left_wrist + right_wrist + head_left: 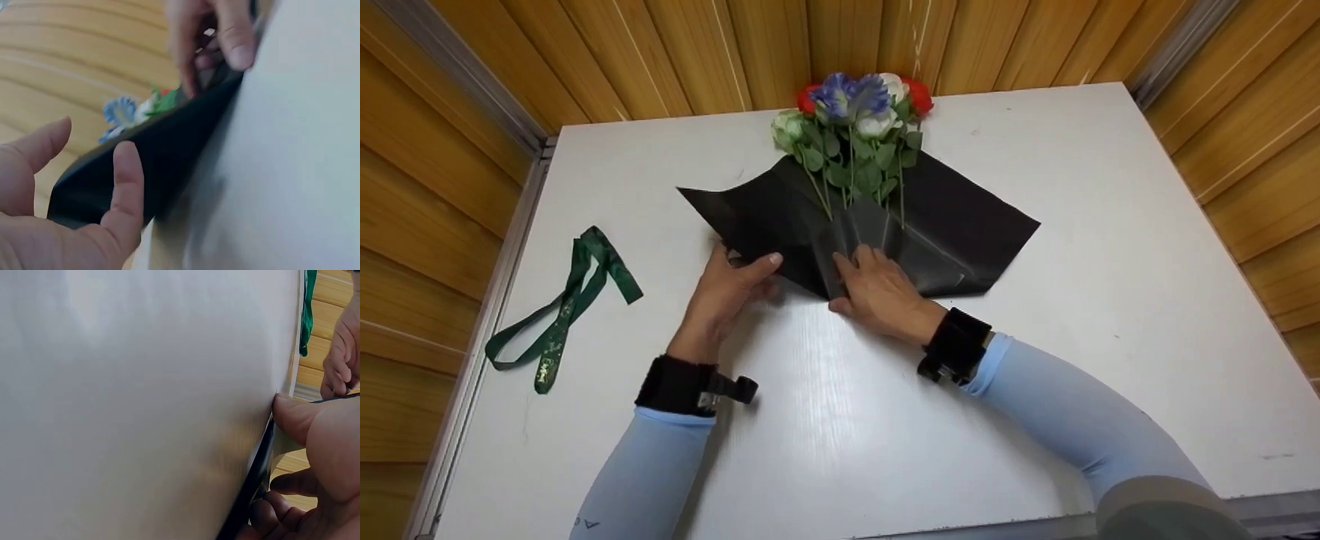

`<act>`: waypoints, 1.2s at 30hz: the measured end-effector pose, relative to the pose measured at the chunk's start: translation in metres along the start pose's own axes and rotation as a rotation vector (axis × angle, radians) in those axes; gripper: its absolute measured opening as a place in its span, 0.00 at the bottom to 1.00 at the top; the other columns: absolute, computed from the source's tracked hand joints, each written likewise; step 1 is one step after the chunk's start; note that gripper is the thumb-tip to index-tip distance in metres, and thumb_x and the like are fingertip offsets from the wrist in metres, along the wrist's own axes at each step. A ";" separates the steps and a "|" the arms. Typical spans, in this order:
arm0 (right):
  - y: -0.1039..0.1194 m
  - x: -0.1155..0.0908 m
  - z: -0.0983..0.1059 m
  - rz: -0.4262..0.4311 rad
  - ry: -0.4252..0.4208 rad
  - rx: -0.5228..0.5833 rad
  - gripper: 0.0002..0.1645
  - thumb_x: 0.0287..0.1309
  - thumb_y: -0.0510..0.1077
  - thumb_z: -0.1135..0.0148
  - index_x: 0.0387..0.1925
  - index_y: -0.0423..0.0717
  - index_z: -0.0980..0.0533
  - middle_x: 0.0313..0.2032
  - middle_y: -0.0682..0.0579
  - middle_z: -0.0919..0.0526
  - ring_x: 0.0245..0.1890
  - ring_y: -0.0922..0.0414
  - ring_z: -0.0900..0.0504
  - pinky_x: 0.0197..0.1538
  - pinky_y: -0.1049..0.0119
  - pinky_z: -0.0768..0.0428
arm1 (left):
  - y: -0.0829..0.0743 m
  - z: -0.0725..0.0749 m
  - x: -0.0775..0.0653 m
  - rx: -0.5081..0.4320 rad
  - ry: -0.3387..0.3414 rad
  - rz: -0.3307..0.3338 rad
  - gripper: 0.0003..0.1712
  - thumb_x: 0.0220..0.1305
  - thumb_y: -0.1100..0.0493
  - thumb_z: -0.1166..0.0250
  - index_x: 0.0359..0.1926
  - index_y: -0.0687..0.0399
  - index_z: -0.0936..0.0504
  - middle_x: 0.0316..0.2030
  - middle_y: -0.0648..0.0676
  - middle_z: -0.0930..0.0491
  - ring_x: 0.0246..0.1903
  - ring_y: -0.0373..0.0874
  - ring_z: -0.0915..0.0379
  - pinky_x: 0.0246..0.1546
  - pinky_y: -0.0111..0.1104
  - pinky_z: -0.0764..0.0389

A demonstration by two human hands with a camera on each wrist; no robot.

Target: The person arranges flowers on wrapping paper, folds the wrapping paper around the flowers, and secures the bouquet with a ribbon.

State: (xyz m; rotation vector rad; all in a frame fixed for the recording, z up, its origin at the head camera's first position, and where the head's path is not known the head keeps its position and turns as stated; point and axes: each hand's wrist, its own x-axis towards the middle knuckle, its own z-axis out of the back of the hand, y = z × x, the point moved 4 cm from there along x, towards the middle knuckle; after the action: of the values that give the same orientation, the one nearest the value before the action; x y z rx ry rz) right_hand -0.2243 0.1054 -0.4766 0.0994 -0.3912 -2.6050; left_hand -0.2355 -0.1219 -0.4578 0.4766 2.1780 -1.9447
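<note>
A sheet of black wrapping paper (960, 217) lies on the table, its lower part folded up over the stems of a bouquet of artificial flowers (851, 101). These are blue, white, red and pale green, with green leaves. My right hand (881, 292) grips the gathered bottom of the paper, fingers on the fold and thumb at its lower edge. At the paper's raised left flap is my left hand (727, 289), thumb spread away from the fingers. In the left wrist view its forefinger (128, 183) lies extended against the flap's outer side.
A dark green ribbon (577, 300) with gold print lies looped on the left of the white table (1110, 360). Wood-panelled walls (772, 52) rise behind and at both sides, close behind the flower heads. Both wrists wear black camera straps.
</note>
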 end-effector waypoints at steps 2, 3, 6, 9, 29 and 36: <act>0.000 -0.001 0.001 0.004 -0.007 -0.001 0.47 0.71 0.59 0.33 0.77 0.34 0.36 0.51 0.38 0.27 0.50 0.43 0.26 0.52 0.49 0.22 | 0.006 -0.012 0.000 0.085 -0.022 -0.020 0.50 0.66 0.56 0.25 0.81 0.48 0.45 0.65 0.57 0.27 0.50 0.50 0.19 0.48 0.42 0.15; -0.001 -0.002 0.001 0.004 -0.010 -0.005 0.47 0.71 0.59 0.33 0.77 0.34 0.36 0.51 0.39 0.27 0.50 0.43 0.26 0.52 0.49 0.22 | 0.009 -0.017 0.001 0.147 -0.038 -0.032 0.46 0.66 0.55 0.24 0.78 0.52 0.39 0.59 0.57 0.23 0.46 0.49 0.19 0.45 0.41 0.16; 0.001 -0.004 0.001 0.009 -0.032 -0.024 0.47 0.70 0.58 0.32 0.77 0.33 0.36 0.50 0.39 0.27 0.49 0.43 0.26 0.50 0.49 0.23 | 0.016 -0.029 0.003 0.307 -0.093 -0.038 0.39 0.67 0.54 0.27 0.73 0.59 0.33 0.55 0.56 0.21 0.47 0.49 0.20 0.45 0.39 0.19; 0.005 -0.009 0.001 0.030 -0.079 -0.068 0.47 0.68 0.59 0.31 0.75 0.33 0.32 0.51 0.37 0.24 0.49 0.41 0.25 0.49 0.48 0.21 | 0.020 -0.036 0.006 0.413 -0.148 -0.053 0.29 0.67 0.56 0.33 0.65 0.65 0.26 0.49 0.58 0.19 0.45 0.49 0.22 0.43 0.37 0.21; 0.007 -0.017 -0.021 -0.031 0.278 -0.157 0.55 0.75 0.78 0.67 0.86 0.47 0.57 0.85 0.42 0.62 0.85 0.40 0.67 0.81 0.33 0.62 | 0.004 -0.069 0.011 0.591 -0.188 -0.226 0.41 0.70 0.59 0.39 0.79 0.62 0.43 0.64 0.68 0.21 0.62 0.57 0.22 0.59 0.47 0.21; 0.004 -0.020 -0.019 0.019 0.261 -0.106 0.55 0.77 0.77 0.66 0.85 0.46 0.62 0.85 0.42 0.65 0.85 0.40 0.68 0.81 0.33 0.62 | -0.004 -0.092 0.016 0.687 -0.108 -0.279 0.39 0.76 0.60 0.39 0.80 0.64 0.44 0.65 0.68 0.22 0.63 0.58 0.22 0.60 0.46 0.20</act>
State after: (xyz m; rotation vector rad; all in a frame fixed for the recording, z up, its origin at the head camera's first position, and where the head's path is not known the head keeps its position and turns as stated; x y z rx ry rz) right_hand -0.2022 0.1073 -0.4940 0.3919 -0.1602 -2.5448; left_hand -0.2447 -0.0297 -0.4480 0.1454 1.5253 -2.7869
